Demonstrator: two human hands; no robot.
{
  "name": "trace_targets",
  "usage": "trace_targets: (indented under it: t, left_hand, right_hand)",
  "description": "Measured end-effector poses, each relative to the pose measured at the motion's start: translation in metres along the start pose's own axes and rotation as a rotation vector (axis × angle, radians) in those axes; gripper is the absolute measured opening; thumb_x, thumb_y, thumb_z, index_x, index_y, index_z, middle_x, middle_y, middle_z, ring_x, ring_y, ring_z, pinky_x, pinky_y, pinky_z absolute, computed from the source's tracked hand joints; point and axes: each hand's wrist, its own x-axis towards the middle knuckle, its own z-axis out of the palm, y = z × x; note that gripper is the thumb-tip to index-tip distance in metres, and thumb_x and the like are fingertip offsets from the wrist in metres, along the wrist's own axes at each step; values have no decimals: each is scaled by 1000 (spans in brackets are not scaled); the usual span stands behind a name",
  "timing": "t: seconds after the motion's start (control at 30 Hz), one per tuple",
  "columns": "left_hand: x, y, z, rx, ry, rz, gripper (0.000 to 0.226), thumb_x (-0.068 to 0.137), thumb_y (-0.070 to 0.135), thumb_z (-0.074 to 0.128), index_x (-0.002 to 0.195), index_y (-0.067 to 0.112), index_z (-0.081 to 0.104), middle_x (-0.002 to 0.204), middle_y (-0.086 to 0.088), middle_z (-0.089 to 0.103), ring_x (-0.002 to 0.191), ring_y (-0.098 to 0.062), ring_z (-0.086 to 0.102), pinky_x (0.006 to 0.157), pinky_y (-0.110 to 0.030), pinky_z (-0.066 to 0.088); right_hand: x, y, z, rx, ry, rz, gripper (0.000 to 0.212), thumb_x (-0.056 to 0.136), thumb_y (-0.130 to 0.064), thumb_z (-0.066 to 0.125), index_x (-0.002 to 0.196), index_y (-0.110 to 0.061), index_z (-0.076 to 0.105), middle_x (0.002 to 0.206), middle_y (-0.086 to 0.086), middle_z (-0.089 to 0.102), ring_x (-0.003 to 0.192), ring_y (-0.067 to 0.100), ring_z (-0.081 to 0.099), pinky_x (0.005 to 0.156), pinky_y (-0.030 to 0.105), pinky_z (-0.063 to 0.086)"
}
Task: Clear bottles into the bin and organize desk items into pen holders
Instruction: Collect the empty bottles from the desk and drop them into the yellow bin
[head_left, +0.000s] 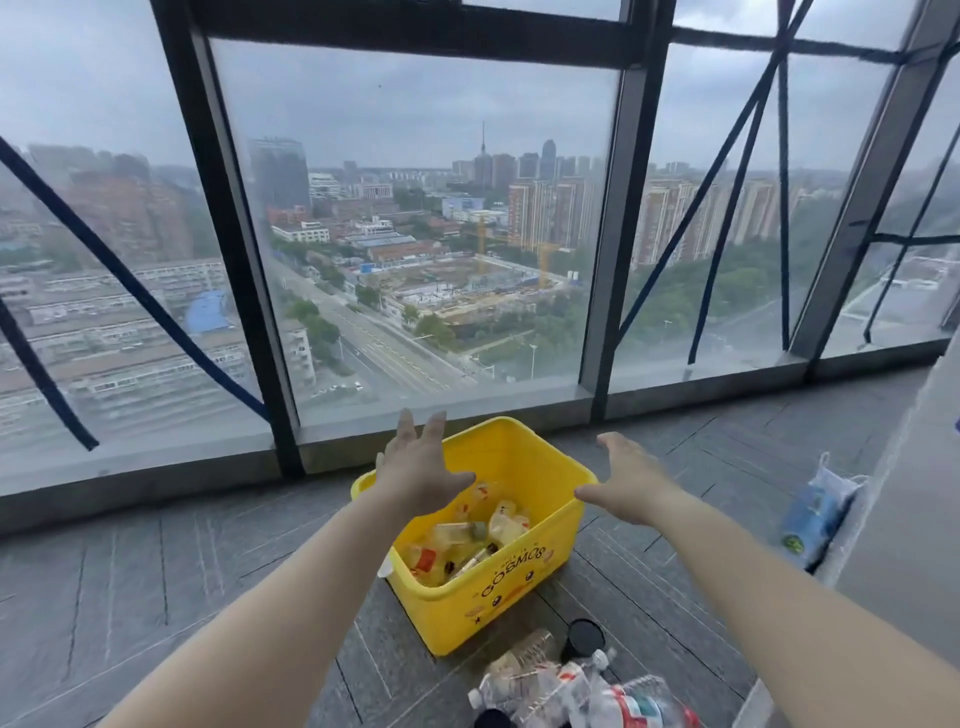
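A yellow plastic bin (524, 592) stands on the grey floor by the window and holds several empty bottles (462, 540). My left hand (421, 467) hovers over the bin's left rim, fingers spread, holding nothing. My right hand (628, 480) hovers just past the bin's right rim, also open and empty. A pile of clear plastic bottles (561, 686) lies on the floor in front of the bin, beside a dark round lid (584, 636).
A full-height glass window (415, 234) with dark frames rises right behind the bin. A blue and white plastic bag (818, 514) leans against a grey wall (904, 519) at the right. Grey floor tiles (156, 571) stretch to the left.
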Motion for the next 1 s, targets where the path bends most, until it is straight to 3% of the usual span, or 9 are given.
trace_targets:
  t: [0.2, 0.33, 0.5, 0.67, 1.0]
  left_hand:
    - [-63, 84, 6, -234, 105, 302, 65, 88, 36, 63, 144, 22, 32, 150, -6, 28, 136, -23, 33, 107, -35, 34]
    - [-114, 155, 36, -256, 12, 444, 61, 88, 35, 64, 141, 23, 37, 146, -4, 33, 133, -20, 36, 105, -31, 33]
    - [-172, 265, 66, -355, -61, 646, 57, 84, 32, 67, 135, 21, 44, 139, -5, 41, 129, -20, 41, 105, -28, 32]
    - [-237, 361, 103, -361, -169, 831, 53, 84, 37, 65, 132, 27, 45, 139, -1, 42, 123, -19, 49, 99, -36, 42]
    - [-346, 500, 193, -324, -391, 1089, 58, 84, 40, 67, 135, 23, 44, 139, -5, 43, 125, -23, 46, 103, -34, 40]
  right_hand:
    - [-89, 33, -61, 27, 136, -63, 69, 85, -40, 64, 143, -19, 31, 148, 4, 36, 135, 24, 34, 106, 38, 34]
    - [-171, 80, -106, -5, 203, -23, 68, 87, -37, 63, 144, -20, 30, 150, 2, 33, 137, 21, 30, 111, 33, 28]
    - [-282, 157, -165, -57, 369, 166, 65, 87, -38, 64, 142, -20, 34, 149, 3, 35, 137, 20, 31, 107, 26, 26]
    - [-397, 236, -210, -88, 498, 419, 61, 88, -41, 62, 140, -21, 36, 147, 3, 38, 134, 21, 35, 103, 30, 32]
    - [-573, 365, -234, -183, 683, 785, 56, 84, -36, 67, 132, -18, 45, 140, 5, 44, 129, 24, 41, 105, 32, 35]
